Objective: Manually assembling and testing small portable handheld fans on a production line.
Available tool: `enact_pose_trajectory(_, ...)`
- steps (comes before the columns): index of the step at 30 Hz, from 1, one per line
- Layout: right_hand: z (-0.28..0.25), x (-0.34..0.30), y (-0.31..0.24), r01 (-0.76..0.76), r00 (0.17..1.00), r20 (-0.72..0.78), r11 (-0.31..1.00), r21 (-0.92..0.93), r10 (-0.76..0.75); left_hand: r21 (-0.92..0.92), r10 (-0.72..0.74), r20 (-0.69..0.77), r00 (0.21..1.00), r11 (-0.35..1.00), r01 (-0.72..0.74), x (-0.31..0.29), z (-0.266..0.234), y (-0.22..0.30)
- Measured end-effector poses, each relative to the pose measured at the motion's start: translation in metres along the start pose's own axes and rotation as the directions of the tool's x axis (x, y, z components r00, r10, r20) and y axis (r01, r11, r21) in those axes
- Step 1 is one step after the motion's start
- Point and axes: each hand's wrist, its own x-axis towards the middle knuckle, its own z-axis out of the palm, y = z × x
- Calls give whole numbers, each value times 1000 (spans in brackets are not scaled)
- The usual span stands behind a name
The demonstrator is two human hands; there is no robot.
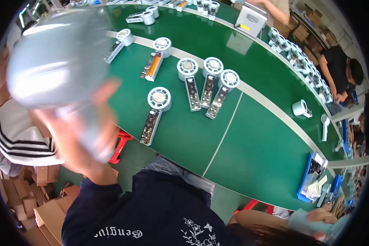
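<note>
Close in front of me on the left, my left hand (pixel 67 131) is closed round the handle of a pale grey handheld fan (pixel 59 61). Hand and fan are smeared by motion, and the big rounded head covers the table's left part. Nearest to them on the green table lies a fan unit (pixel 160 98) with a round slotted head and an open handle showing a circuit board. Three similar units (pixel 187 67) lie bunched together at the middle. Another unit (pixel 162 46), with an orange strip in its handle, sits farther back. My right hand is out of view.
Beyond a pale divider (pixel 270 104) runs a green belt, with a grey metal box (pixel 251 20) and several fan parts along its far side. A blue tray (pixel 309 176) of small parts stands at right. Co-workers sit on both sides. Cardboard boxes (pixel 49 213) fill the lower left.
</note>
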Motion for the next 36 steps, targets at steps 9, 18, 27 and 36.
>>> enact_pose_trajectory(9,41,-88,-42,-709,521,854,553,438,-8,901,-468,-165,868,286,326,-6,-1,-55)
enact_pose_trajectory(18,43,-132,-44,-833,262,965,512,212,26,708,-622,-135,771,484,514,-45,-24,-108)
enact_pose_trajectory(27,44,-149,-41,-978,206,977,32,204,47,341,-693,-80,716,656,673,-51,-32,-113)
enact_pose_trajectory(36,42,-146,-46,-977,166,983,-121,175,78,293,-696,-211,686,624,724,-51,-21,-114)
